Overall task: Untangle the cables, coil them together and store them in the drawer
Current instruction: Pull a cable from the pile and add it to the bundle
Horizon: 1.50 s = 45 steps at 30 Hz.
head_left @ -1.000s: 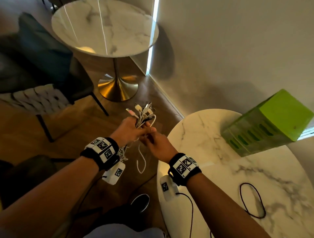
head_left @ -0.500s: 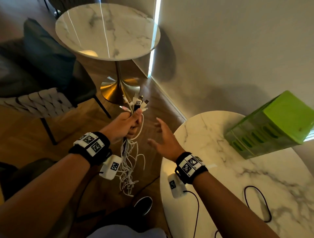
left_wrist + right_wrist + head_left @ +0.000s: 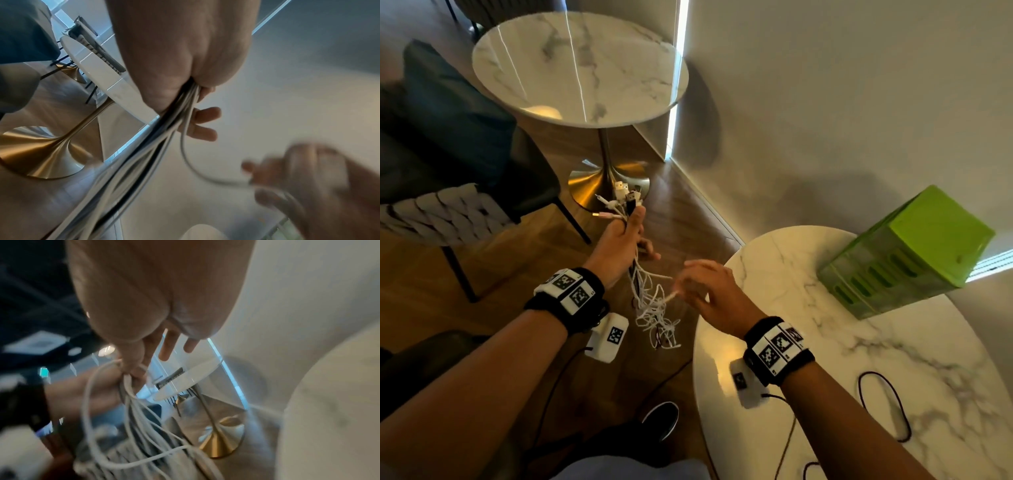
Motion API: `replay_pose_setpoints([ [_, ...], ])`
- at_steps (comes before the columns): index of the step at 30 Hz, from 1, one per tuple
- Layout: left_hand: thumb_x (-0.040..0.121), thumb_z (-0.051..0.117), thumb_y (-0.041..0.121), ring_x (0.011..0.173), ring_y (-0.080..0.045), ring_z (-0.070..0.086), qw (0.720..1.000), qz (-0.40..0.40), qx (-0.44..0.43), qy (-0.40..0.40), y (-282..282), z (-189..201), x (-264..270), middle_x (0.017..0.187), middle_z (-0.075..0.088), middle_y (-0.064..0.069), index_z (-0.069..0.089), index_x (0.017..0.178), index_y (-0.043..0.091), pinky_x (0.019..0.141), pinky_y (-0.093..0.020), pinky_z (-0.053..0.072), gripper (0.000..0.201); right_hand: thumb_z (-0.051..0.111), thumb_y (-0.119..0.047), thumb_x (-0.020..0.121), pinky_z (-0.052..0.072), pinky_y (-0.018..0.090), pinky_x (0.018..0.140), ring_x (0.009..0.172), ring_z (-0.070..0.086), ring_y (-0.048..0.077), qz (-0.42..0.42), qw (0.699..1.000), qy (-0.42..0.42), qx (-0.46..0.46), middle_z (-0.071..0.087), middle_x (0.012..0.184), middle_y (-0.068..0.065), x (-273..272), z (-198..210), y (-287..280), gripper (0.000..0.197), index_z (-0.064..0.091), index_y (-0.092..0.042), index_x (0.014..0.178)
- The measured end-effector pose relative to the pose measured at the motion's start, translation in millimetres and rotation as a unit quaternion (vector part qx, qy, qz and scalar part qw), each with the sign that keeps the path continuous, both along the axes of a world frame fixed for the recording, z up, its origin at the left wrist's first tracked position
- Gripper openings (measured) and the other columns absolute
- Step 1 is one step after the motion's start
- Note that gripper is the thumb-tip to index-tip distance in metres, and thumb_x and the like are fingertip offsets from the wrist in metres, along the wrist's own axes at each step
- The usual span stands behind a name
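Observation:
My left hand [image 3: 625,236] grips a bundle of white and black cables [image 3: 650,305] just below their plugs [image 3: 625,197], which stick up above the fist. The loose lengths hang down over the wooden floor in a tangle. In the left wrist view the cables [image 3: 144,146] run out of the closed left hand [image 3: 185,91]. My right hand [image 3: 702,291] pinches white strands of the hanging cables between thumb and forefinger, its other fingers spread. The right wrist view shows the right hand [image 3: 133,369] pinching those cables [image 3: 127,402]. The green drawer unit [image 3: 907,250] stands on the marble table [image 3: 825,342] by the wall.
A black cable loop [image 3: 883,404] lies on the near marble table. A second round marble table [image 3: 582,68] on a gold pedestal stands ahead. A dark chair [image 3: 455,154] with a woven cushion is at the left. A shoe [image 3: 661,419] shows below.
My left hand has risen and moved away with the plug ends. The right hand opened, dropped lower and now pinches strands of the hanging tangle.

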<state>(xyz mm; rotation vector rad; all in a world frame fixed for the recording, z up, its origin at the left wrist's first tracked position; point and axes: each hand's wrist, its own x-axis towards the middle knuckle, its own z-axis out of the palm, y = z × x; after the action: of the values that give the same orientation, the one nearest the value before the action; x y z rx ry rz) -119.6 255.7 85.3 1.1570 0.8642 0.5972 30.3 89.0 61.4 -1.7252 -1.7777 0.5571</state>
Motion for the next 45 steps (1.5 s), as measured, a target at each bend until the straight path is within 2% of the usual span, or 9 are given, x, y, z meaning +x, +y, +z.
replay_pose_setpoints([
  [6,0.093,0.043,0.062,0.08,-0.025,0.072,0.989,-0.133,0.055,0.045,-8,8,4,0.064,0.064,0.002,0.048,0.076,0.014,0.099,-0.056,0.052,0.051,0.062,-0.032,0.089,0.038,0.048,0.105,0.115,0.057,0.018,-0.037,0.99,-0.035,-0.134,0.065,0.118,-0.003,3,-18,-17,0.032,0.062,-0.023,0.12],
  [11,0.104,0.033,0.052,0.109,-0.002,0.064,0.955,-0.236,0.155,0.092,-29,10,14,0.115,0.07,0.003,0.072,0.11,0.018,0.096,-0.019,0.047,0.052,0.064,-0.026,0.094,0.047,0.038,0.108,0.128,0.052,0.016,-0.065,0.973,0.199,-0.097,0.05,0.144,0.003,-29,6,28,0.06,0.037,-0.017,0.147],
  [16,0.091,0.043,0.071,0.094,-0.001,0.06,0.921,-0.275,0.253,0.108,-14,22,10,0.101,0.058,0.007,0.068,0.122,0.023,0.086,-0.029,0.048,0.063,0.039,-0.015,0.107,0.05,0.036,0.104,0.108,0.061,0.005,-0.105,0.914,0.385,-0.075,0.061,0.121,-0.007,-56,15,31,0.031,0.05,-0.034,0.129],
  [22,0.09,0.062,0.049,0.109,-0.012,0.069,0.932,-0.345,0.078,0.075,-5,50,8,0.113,0.075,-0.002,0.076,0.109,0.022,0.093,-0.028,0.052,0.036,0.04,-0.015,0.103,0.045,0.037,0.07,0.072,0.045,0.025,-0.107,0.886,0.437,-0.109,0.042,0.077,0.022,-56,26,29,0.024,0.048,0.006,0.096],
  [27,0.08,0.064,0.075,0.08,-0.002,0.065,0.817,-0.292,0.453,0.206,-16,43,27,0.071,0.069,0.01,0.068,0.075,0.032,0.096,-0.036,0.047,0.044,0.034,-0.005,0.106,0.046,0.053,0.09,0.101,0.056,0.047,-0.115,0.904,0.373,-0.175,0.057,0.108,0.039,-41,30,30,0.032,0.055,0.014,0.12],
  [32,0.087,0.073,0.049,0.113,-0.01,0.065,0.923,-0.346,0.166,0.037,-22,36,30,0.119,0.068,-0.001,0.063,0.125,0.022,0.097,-0.033,0.056,0.048,0.046,-0.028,0.095,0.042,0.029,0.071,0.076,0.048,0.015,-0.165,0.877,0.434,-0.122,0.046,0.078,0.013,-31,46,23,0.015,0.059,-0.021,0.092],
  [38,0.086,0.079,0.019,0.096,-0.005,0.069,0.834,-0.532,0.073,0.128,-57,-22,28,0.1,0.073,0.008,0.067,0.108,0.026,0.084,-0.022,0.056,0.026,0.045,-0.03,0.096,0.033,0.029,0.066,0.063,0.035,0.013,-0.148,0.768,0.61,-0.126,0.031,0.069,0.001,-23,69,-1,0.027,0.042,-0.015,0.074],
  [42,0.081,0.08,0.037,0.093,-0.023,0.068,0.849,-0.382,0.323,0.171,-33,-38,29,0.099,0.071,-0.006,0.069,0.101,0.015,0.09,-0.047,0.057,0.032,0.039,-0.022,0.099,0.036,0.032,0.071,0.062,0.042,0.017,-0.187,0.751,0.628,-0.084,0.034,0.064,0.001,-22,83,-6,0.03,0.039,-0.015,0.07],
  [45,0.079,0.078,0.018,0.084,-0.03,0.063,0.792,-0.152,0.567,0.168,-12,-44,31,0.089,0.066,-0.007,0.062,0.091,0.013,0.085,-0.045,0.055,0.021,0.044,-0.023,0.092,0.041,0.039,0.093,0.071,0.052,0.026,-0.17,0.714,0.679,0.015,0.037,0.063,0.004,-21,97,-5,0.024,0.041,-0.015,0.07],
])
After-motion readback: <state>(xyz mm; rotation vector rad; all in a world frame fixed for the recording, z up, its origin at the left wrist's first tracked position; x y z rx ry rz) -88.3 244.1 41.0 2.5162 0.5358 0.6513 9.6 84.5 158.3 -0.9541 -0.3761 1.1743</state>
